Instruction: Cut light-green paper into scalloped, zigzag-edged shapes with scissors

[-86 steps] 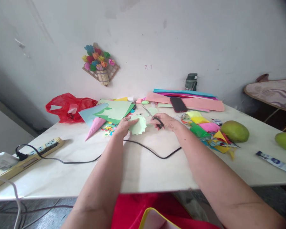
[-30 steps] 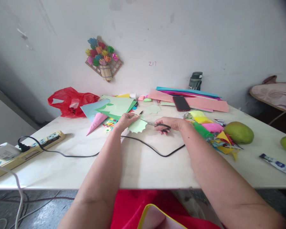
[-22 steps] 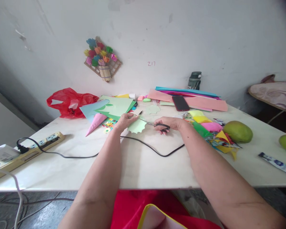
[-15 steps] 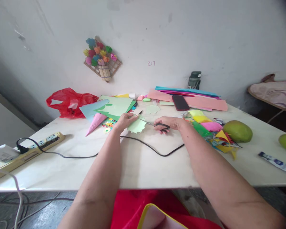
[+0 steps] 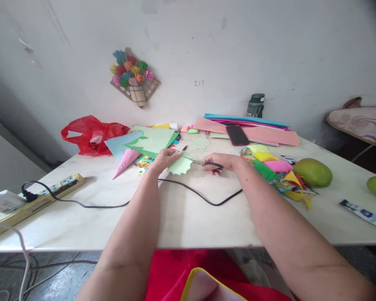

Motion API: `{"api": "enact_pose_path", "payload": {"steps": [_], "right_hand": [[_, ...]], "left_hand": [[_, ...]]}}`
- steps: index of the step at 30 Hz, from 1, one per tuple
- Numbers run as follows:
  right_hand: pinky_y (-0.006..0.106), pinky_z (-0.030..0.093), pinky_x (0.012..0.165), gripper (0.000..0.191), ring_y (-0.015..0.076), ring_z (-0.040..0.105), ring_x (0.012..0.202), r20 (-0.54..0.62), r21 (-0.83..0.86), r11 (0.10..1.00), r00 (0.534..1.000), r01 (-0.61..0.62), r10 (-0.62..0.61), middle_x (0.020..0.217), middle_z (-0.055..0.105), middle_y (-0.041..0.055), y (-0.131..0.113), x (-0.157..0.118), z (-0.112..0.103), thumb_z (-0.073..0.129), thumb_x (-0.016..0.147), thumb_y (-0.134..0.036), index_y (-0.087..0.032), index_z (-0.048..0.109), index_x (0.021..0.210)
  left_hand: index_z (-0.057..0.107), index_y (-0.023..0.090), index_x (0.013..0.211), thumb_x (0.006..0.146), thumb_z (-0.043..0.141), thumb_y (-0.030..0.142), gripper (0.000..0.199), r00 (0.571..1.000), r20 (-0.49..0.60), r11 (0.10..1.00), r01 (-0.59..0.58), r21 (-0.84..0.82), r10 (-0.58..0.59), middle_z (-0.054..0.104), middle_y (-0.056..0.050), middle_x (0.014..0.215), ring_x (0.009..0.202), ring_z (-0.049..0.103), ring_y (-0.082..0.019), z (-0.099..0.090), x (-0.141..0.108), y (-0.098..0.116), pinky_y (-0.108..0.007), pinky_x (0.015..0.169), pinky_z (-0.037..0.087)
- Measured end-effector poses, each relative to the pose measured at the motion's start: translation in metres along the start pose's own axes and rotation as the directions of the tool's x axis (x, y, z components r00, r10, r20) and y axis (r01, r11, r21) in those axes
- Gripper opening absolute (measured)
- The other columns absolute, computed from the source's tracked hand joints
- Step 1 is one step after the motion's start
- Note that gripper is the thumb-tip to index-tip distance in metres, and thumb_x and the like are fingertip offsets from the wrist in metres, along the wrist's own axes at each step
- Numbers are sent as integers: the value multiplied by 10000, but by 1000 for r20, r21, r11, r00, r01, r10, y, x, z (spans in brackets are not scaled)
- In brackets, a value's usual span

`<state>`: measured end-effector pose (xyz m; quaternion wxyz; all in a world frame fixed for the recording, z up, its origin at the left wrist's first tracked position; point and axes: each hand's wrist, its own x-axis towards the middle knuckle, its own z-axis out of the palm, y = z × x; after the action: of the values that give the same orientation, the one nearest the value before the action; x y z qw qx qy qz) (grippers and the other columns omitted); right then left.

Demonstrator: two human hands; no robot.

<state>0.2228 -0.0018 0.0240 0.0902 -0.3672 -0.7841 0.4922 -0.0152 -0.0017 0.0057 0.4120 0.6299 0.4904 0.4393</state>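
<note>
My left hand pinches a pale green paper piece with a scalloped lower edge, held just above the table. In my right hand are scissors with black handles; my fingers are closed round the loops. The blades point left and lie across the upper part of the paper. Behind the hands a second pale green scalloped paper piece rests on the table. To the left of my left hand are a pink paper cone and stacked green sheets.
A black cable crosses the table from a power strip at the left. At the right are a phone, clay packets, a green mango and a tube. A red plastic bag lies back left.
The scissor handles have closed slightly in my right hand. Both hands and the paper stay in nearly the same place.
</note>
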Motion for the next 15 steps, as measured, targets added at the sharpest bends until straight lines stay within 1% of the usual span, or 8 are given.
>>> {"api": "enact_pose_path", "payload": {"steps": [5,11,15], "right_hand": [[171,273,362,270,43,405,374,-1,11,1000,1000,-12,12,494,501,-29,0,1,0,581,716,-390,-155,471,644],[173,285,371,257,44,405,376,-24,10,1000,1000,-11,11,500,499,-31,8,5,-2,589,698,-386,-154,487,657],[175,285,374,237,46,407,379,-42,21,1000,999,5,-4,503,503,-29,12,8,-3,596,685,-370,-148,512,681]], "left_hand": [[577,142,682,568,671,538,423,1000,3,999,26,-17,-26,550,14,542,455,505,-96,1,-1,2,-202,409,362],[571,140,663,575,669,537,418,1000,12,999,15,-32,-15,549,19,536,450,501,-86,0,-2,3,-193,408,362],[588,133,700,589,666,530,420,999,34,997,28,-74,-25,578,5,562,460,517,-90,0,-2,3,-193,414,382]]}}
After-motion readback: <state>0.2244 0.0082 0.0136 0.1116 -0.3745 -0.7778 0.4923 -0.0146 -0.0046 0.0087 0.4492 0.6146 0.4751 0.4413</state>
